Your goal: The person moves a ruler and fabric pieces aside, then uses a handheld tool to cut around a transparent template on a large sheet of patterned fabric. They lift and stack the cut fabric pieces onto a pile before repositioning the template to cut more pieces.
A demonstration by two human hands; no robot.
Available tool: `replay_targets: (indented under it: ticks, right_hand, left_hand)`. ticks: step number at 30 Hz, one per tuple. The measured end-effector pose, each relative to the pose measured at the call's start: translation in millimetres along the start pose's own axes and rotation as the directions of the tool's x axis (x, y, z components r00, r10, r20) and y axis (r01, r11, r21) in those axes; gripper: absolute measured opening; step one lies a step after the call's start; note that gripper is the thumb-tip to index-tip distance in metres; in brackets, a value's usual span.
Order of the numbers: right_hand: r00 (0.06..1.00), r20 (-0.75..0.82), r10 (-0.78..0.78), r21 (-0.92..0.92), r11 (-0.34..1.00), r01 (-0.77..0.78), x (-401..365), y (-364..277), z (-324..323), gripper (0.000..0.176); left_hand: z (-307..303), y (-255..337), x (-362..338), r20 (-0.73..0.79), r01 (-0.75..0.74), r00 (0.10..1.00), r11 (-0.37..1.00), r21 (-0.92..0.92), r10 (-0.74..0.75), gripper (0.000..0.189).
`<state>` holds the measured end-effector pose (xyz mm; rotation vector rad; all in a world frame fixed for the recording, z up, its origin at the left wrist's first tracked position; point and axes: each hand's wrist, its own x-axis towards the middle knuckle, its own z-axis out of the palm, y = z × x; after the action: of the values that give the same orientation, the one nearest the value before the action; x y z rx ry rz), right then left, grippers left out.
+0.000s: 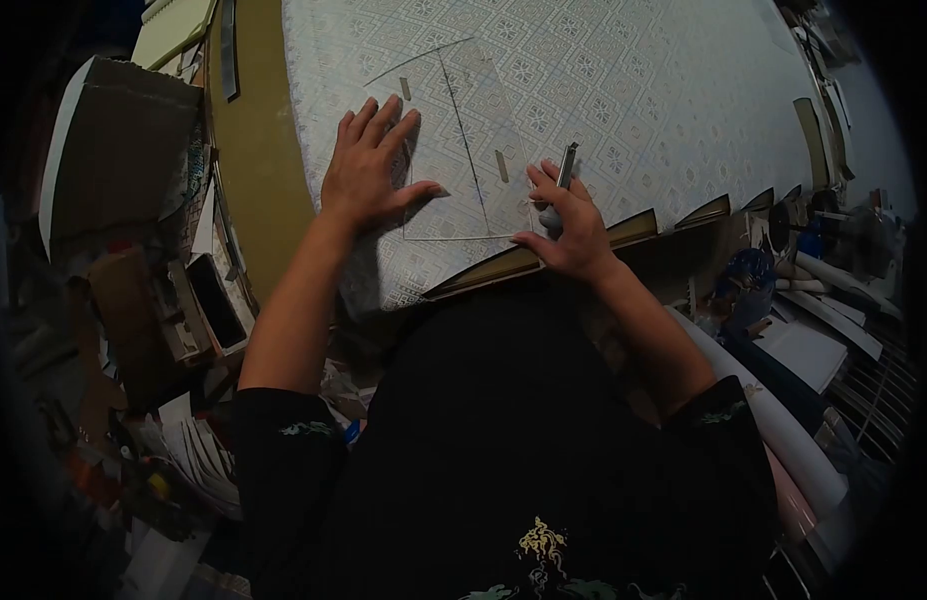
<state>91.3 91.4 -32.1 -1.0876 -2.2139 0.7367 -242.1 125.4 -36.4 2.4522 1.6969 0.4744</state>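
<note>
Patterned pale fabric (633, 110) covers the table, and a clear template sheet (438, 200) with dark drawn lines lies flat on it. My left hand (368, 170) rests open on the template's left side, fingers spread and thumb pointing right. At its lower right edge, my right hand (573, 225) is curled around a slim grey tool that looks like a utility knife (566, 165), its end pointing away from me. The right thumb and fingertips touch down near the template's edge. Two small tan strips sit on the sheet, one (405, 89) beyond my left fingers and one (501, 166) near my right hand.
Along the near table edge, the fabric's border has several slits over an olive-coloured surface (513, 268). A grey box-like piece (118, 150) and a dark phone-like slab (215, 300) are at left. Rolled sheets (793, 450) and a wire rack (888, 400) stand at right.
</note>
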Motion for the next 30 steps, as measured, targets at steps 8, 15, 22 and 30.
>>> replay_targets:
  ticks: [8,15,22,30]
  right_hand:
    - [0.998,-0.022,-0.058,-0.036,0.998,0.058,0.5,-1.1,-0.9,0.061]
    - [0.998,0.018,-0.067,-0.096,0.993,0.069,1.1,-2.4,-3.5,0.059]
    - [0.999,-0.003,-0.05,-0.051,0.997,0.049,0.0,-1.4,-1.4,0.062]
    - [0.999,0.004,-0.047,-0.085,0.995,0.047,2.2,-3.4,-1.3,0.058]
  left_hand:
    - [1.6,-0.3,-0.3,-0.006,0.0,1.0,1.0,0.006,0.0,0.1]
    - [2.3,0.5,0.1,-0.002,-0.003,1.0,1.0,0.017,0.003,0.097]
    - [2.0,0.2,0.4,-0.015,-0.006,1.0,1.0,0.005,0.006,0.097]
    - [2.0,2.0,0.1,-0.014,0.012,1.0,1.0,-0.001,-0.012,0.098]
